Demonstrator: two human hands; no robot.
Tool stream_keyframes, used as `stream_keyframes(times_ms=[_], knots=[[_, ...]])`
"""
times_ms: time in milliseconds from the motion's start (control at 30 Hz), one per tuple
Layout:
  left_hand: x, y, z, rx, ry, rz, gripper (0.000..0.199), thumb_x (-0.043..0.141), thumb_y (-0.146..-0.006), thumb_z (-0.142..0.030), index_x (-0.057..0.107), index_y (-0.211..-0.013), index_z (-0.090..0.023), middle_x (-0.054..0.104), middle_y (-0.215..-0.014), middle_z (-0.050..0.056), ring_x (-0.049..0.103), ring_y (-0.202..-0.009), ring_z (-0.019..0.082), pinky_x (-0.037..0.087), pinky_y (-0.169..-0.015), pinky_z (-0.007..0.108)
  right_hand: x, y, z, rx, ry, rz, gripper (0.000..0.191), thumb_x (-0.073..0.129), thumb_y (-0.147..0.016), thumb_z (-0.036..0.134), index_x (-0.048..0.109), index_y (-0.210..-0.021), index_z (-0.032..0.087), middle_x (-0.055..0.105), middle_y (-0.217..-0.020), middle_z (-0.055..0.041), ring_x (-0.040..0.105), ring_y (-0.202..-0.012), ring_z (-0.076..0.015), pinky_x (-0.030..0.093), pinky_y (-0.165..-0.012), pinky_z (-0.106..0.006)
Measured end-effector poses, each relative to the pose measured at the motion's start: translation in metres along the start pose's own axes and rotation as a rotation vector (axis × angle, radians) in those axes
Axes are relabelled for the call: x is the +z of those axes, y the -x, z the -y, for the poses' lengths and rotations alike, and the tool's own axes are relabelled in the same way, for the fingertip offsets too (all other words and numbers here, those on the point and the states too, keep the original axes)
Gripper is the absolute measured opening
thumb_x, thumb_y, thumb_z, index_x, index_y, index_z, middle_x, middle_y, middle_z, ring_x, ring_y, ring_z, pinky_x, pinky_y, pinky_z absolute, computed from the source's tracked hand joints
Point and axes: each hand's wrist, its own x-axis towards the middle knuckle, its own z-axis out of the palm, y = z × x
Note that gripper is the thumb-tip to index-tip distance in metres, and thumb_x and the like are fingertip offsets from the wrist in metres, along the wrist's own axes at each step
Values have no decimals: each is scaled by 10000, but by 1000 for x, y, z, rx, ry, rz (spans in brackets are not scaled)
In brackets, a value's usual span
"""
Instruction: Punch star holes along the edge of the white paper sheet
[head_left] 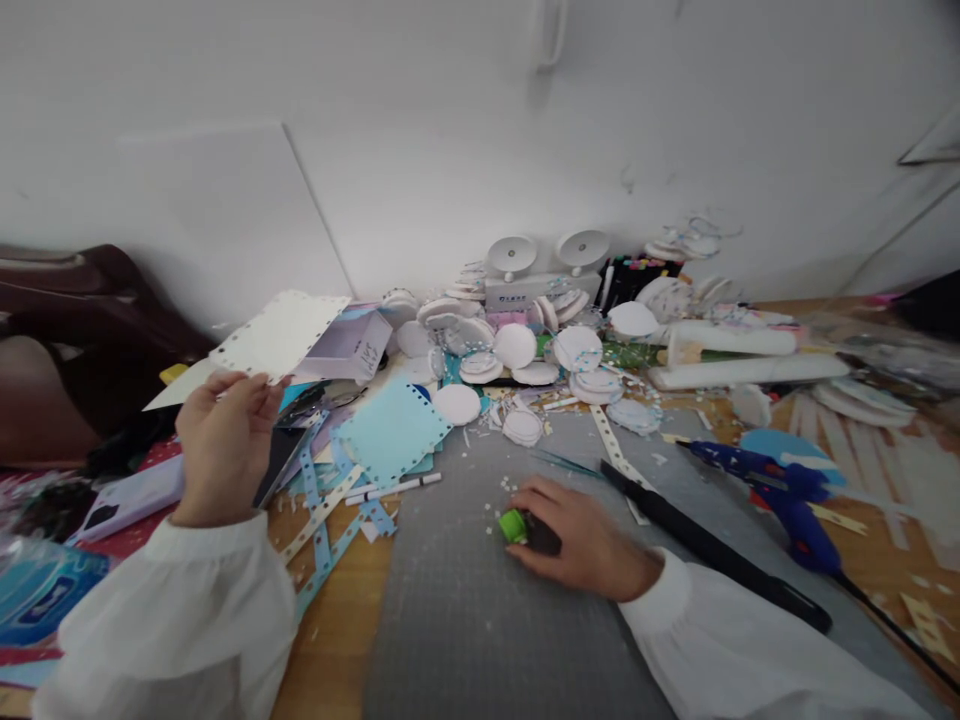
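A single head-worn camera looks forward and down from close above the grey cutting mat [480, 600]. It faces the far white wall [465, 130] beyond the clutter.

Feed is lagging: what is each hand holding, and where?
Left hand pinches the white perforated sheet by its near edge. Right hand covers a green-and-black tool on the mat.

We note right hand [581, 540] covers most of green-and-black tool [525, 527]; type not determinable. Left hand [221, 445] hides lower edge of cream punched sheet [277, 335]; fingertips behind paper, grip not visible to us. Both sleeves cut off by bottom edge. Glue gun [780, 490] cord exits right edge. Right-side clutter blurred; we cannot resolve items. Print on white box [352, 345] too small to read. Dark object at left edge cropped.
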Motion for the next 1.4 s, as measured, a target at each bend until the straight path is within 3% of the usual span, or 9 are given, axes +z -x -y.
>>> stream_keyframes(times_ms=[167, 333, 433, 600, 733, 933, 1067, 1300, 1400], knots=[[-21, 13, 9, 78, 7, -153, 196, 676, -569, -24, 548, -675, -127, 601, -565, -43, 603, -598, 71, 524, -620, 151, 1, 0, -3, 20, -17, 30, 262, 628, -785, 313, 582, -1010, 188, 613, -979, -72, 583, -894, -206, 481, -756, -322], [-32, 32, 9, 105, -39, -192, 206, 700, -511, -56, 585, -662, -134, 612, -586, -32, 601, -597, 80, 511, -568, 137, 2, 0, -3, 26, -32, 49, 247, 617, -801, 323, 575, -1005, 191, 604, -976, -65, 571, -899, -207, 465, -771, -329], [-31, 25, 13, 144, -64, -181, 213, 699, -503, -53, 580, -663, -129, 603, -584, -36, 596, -583, 85, 520, -577, 164, 2, 0, -2, 41, -25, 50, 253, 620, -800, 323, 572, -1009, 189, 601, -1004, -69, 569, -924, -213, 461, -782, -336], [-14, 1, 29, 93, -51, -125, 173, 670, -544, -36, 549, -633, -123, 586, -613, -35, 587, -590, 79, 535, -654, 216, 2, 0, -1, 58, -23, 65, 238, 615, -805, 321, 572, -998, 188, 598, -989, -64, 567, -910, -207, 461, -771, -331], [-7, -1, 38, 48, -48, -106, 138, 659, -584, -54, 554, -626, -133, 567, -611, -39, 584, -604, 82, 542, -730, 247, 3, 0, -2, 60, -23, 69, 234, 621, -798, 320, 572, -983, 186, 598, -976, -60, 568, -901, -203, 458, -772, -327], [-24, 17, 41, 5, -83, -158, 154, 682, -574, -84, 566, -647, -155, 575, -606, -45, 595, -595, 91, 538, -639, 210, 3, 0, -3, 54, -21, 68, 232, 623, -795, 316, 569, -982, 189, 600, -971, -56, 568, -898, -202, 457, -759, -324], [-32, 21, 41, 8, -119, -183, 158, 680, -572, -89, 559, -659, -142, 593, -637, -30, 620, -629, 95, 534, -665, 205, 3, 1, -3, 59, -20, 75, 230, 622, -795, 320, 567, -977, 192, 600, -971, -59, 569, -891, -206, 458, -748, -328], [-9, -16, 52, 126, -214, -127, 142, 620, -671, -113, 491, -675, -171, 555, -606, -58, 608, -595, 93, 546, -764, 289, 2, 0, -2, 57, -28, 70, 218, 627, -796, 306, 564, -974, 196, 598, -957, -56, 566, -886, -208, 457, -743, -329], [-1, -33, 57, 133, -338, -36, 112, 605, -735, -180, 494, -726, -171, 581, -581, -34, 614, -554, 125, 543, -679, 308, 2, 1, -2, 52, -70, 28, 211, 636, -794, 292, 556, -965, 197, 596, -942, -51, 563, -862, -200, 454, -732, -324]])
